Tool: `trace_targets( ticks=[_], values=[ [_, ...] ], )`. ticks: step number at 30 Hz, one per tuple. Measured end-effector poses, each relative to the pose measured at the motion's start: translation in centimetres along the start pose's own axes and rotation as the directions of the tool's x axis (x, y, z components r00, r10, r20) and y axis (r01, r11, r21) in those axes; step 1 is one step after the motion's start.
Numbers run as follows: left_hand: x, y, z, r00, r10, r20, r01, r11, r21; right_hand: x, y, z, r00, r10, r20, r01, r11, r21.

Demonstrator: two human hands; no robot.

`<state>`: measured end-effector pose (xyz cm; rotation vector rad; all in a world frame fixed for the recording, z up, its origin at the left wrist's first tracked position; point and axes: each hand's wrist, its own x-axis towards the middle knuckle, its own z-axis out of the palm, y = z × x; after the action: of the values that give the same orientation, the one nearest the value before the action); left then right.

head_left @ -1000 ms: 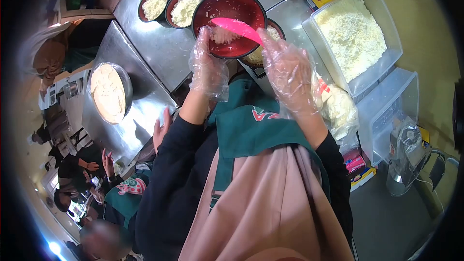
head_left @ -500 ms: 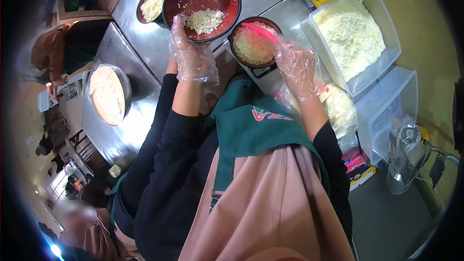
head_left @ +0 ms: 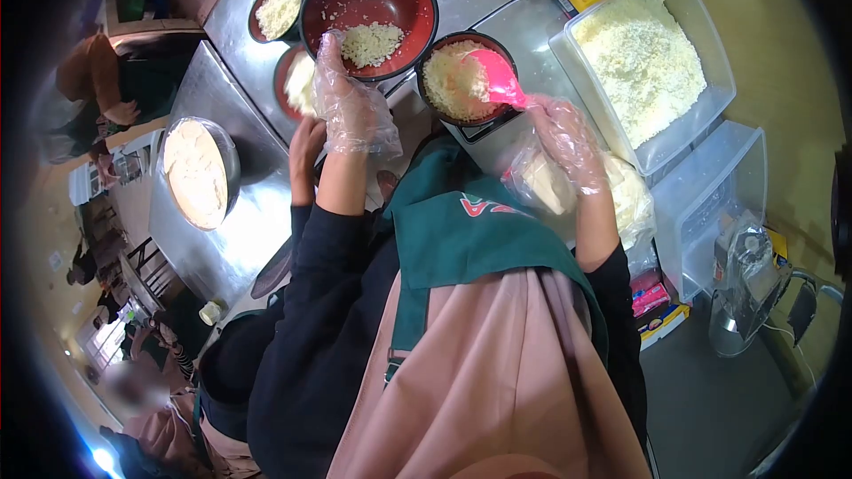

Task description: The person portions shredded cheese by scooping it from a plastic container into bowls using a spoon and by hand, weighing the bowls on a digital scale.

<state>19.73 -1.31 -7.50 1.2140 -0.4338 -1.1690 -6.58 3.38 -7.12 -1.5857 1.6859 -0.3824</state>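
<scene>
Between the clear tub (head_left: 717,93) and a co-worker's hand (head_left: 307,144), right fingers (head_left: 543,112) clamp a pink scoop (head_left: 501,80), left fingers (head_left: 331,51) a large bowl (head_left: 404,4).

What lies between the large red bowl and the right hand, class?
The head view shows a smaller bowl of pale crumbs, with the pink scoop over it.

I see the large bowl (head_left: 382,2), dark outside and red inside, in the left hand (head_left: 351,111), with loose pale crumbs (head_left: 373,44) gathered at its lower side. Just beside it stands a smaller dark bowl (head_left: 480,37), well filled with the same crumbs — and across its rim slants the bright pink spatula (head_left: 500,80), handle in the right hand (head_left: 568,137), blade over the crumbs.
</scene>
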Motion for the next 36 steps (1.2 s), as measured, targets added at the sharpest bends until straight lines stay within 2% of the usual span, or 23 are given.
trace_targets(
  ticks=[3,5,7,15,17,20,24,27,29,32,34,35,36],
  values=[
    [-0.6,0.3,0.6,0.998,-0.025,-0.052,0.022,0.998,-0.062,-0.7,0.2,-0.7,1.000,0.005,-0.014,-0.005,0.999,0.043],
    [-0.2,-0.3,0.4,1.000,-0.010,-0.027,0.009,0.999,-0.050,-1.1,0.0,-1.4,0.999,-0.001,-0.049,0.004,0.999,0.051],
    [-0.1,-0.6,0.4,1.000,-0.007,-0.018,0.006,0.999,-0.045,-1.3,-0.4,-2.0,0.998,0.063,-0.007,-0.062,0.996,0.069],
    [-0.2,-0.9,0.3,1.000,-0.001,0.002,0.001,0.999,-0.048,-2.0,-1.1,-3.0,0.996,0.083,-0.031,-0.079,0.991,0.112],
    [-0.1,-1.1,-0.2,0.999,-0.016,0.045,0.015,1.000,0.018,-2.1,-1.6,-3.4,0.995,0.094,-0.029,-0.089,0.989,0.118],
    [-0.8,-0.7,0.4,0.997,-0.062,0.044,0.062,0.998,0.009,-2.3,-2.8,-4.4,0.994,0.105,-0.015,-0.101,0.984,0.147],
    [-1.5,-0.6,1.3,0.997,-0.069,0.038,0.069,0.998,0.001,-2.5,-5.2,-5.2,0.997,0.066,-0.042,-0.057,0.983,0.174],
    [-2.1,-0.6,1.8,0.980,-0.183,0.080,0.187,0.981,-0.048,-2.0,-6.3,-4.3,0.996,0.001,-0.092,0.017,0.981,0.194],
    [-1.9,-1.1,1.6,0.983,-0.164,0.081,0.167,0.985,-0.031,-1.3,-6.3,-3.5,0.992,-0.037,-0.120,0.062,0.976,0.210],
    [-2.0,-0.6,2.0,0.988,-0.137,0.069,0.140,0.990,-0.026,-0.6,-5.9,-2.7,0.994,-0.082,-0.074,0.093,0.981,0.172],
    [-2.0,0.2,1.9,0.988,-0.152,0.002,0.151,0.986,-0.076,-1.0,-5.6,-2.7,0.993,-0.070,-0.096,0.088,0.976,0.197],
    [-0.5,-1.0,0.4,0.998,-0.062,-0.030,0.061,0.997,-0.042,-1.4,-5.6,-2.8,0.994,-0.067,-0.091,0.084,0.977,0.196],
    [-0.1,-0.8,-0.3,0.997,-0.066,-0.033,0.065,0.997,-0.042,-1.9,-5.7,-3.0,0.992,-0.043,-0.115,0.063,0.983,0.171]
  ],
)
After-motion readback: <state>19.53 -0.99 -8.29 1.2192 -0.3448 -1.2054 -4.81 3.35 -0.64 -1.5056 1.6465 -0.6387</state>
